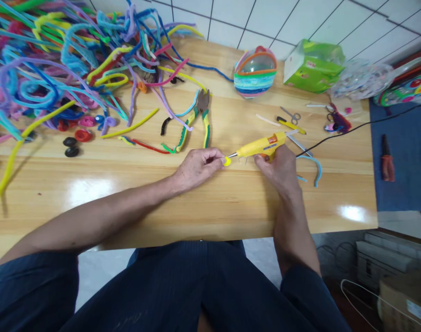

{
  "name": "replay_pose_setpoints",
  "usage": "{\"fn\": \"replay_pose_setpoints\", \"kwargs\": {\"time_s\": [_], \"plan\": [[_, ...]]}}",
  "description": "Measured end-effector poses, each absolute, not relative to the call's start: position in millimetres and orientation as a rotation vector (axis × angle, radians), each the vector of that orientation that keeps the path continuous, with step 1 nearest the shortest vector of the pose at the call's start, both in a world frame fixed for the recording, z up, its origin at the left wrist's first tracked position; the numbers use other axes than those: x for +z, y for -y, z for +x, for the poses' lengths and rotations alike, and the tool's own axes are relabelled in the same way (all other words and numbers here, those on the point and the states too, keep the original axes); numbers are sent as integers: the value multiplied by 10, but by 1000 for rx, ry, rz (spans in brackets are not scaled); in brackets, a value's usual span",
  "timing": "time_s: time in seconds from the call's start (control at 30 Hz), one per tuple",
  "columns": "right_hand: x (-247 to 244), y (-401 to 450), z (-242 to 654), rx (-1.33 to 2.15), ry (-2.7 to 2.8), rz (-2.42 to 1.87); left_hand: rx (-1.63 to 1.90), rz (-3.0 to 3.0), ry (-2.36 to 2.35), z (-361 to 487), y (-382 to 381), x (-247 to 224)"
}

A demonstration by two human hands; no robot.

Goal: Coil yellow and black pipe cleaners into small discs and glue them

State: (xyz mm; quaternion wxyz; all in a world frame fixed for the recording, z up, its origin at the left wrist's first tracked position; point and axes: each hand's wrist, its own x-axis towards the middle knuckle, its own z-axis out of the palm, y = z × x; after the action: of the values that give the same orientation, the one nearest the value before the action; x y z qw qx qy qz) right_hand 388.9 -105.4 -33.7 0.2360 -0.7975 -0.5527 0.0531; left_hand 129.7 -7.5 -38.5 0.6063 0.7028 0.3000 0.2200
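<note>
Between thumb and fingers, my left hand [201, 167] pinches a small yellow piece [227, 161], roughly round; its exact kind is too small to make out. My right hand [280, 169] is wrapped around the grip of a yellow hot glue gun [261, 146]. The gun's metal nozzle points left, and its tip is at the yellow piece, touching or very close. Beyond my left hand lie pliers [204, 115] with green and yellow handles, their handles spread. Light blue pipe cleaner bits [317, 170] lie right of my right hand.
A heap of coloured pipe cleaners [65, 64] covers the far left. At the back stand a striped round basket [255, 74] and a green tissue pack [314, 67]. Small scissors [293, 116] and a yellow cutter [291, 125] lie behind the gun. A black cord [356, 127] runs rightward.
</note>
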Motion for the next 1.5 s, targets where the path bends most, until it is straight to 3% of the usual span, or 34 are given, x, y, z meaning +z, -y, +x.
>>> {"fn": "replay_pose_setpoints", "kwargs": {"time_s": [1.5], "plan": [[-234,989,3816,272,1450,-2225,489,1443,-661,1301,54,-382]]}}
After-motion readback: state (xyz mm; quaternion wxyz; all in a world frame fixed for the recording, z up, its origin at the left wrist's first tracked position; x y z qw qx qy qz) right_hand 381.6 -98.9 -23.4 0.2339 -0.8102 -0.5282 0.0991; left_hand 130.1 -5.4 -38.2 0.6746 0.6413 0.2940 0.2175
